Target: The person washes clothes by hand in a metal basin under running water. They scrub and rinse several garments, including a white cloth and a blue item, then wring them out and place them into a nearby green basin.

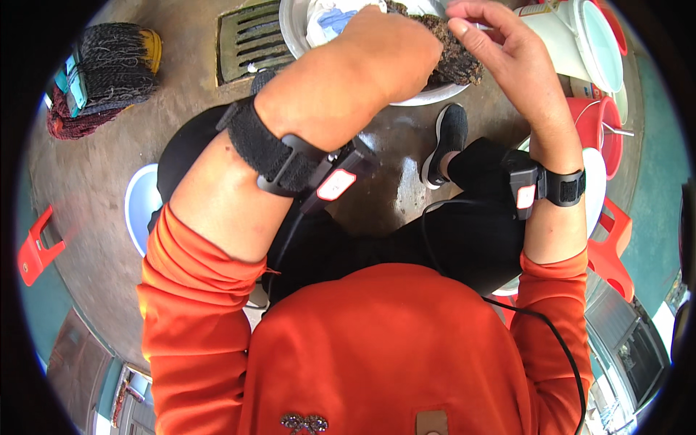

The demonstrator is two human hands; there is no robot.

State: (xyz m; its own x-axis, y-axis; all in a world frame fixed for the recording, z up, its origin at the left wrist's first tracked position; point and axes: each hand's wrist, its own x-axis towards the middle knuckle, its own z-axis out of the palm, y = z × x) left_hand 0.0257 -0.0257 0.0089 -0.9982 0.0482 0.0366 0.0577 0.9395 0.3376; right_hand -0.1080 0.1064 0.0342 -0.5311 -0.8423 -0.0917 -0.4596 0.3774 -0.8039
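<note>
In the head view a metal basin (pixel 289 32) stands at the top, holding a dark brown, rough, clumped mass (pixel 454 57) of unclear material and a white item with blue cloth (pixel 335 20). My left hand (pixel 375 60) reaches over the basin, its back and wrist towards me; its fingers are mostly hidden at the top edge, so its hold cannot be told. At the basin's right side, my right hand (pixel 500 46) is beside the brown mass, thumb and fingers apart, with nothing clearly held. Both wrists carry black straps with small devices.
A floor drain grate (pixel 253 41) lies left of the basin. Dark mop heads (pixel 117 68) are at the upper left. White (pixel 565 41) and red buckets (pixel 590 122) stand at the right. A pale blue basin (pixel 140 204) is left of my leg; red plastic stools (pixel 611 250) are at both sides.
</note>
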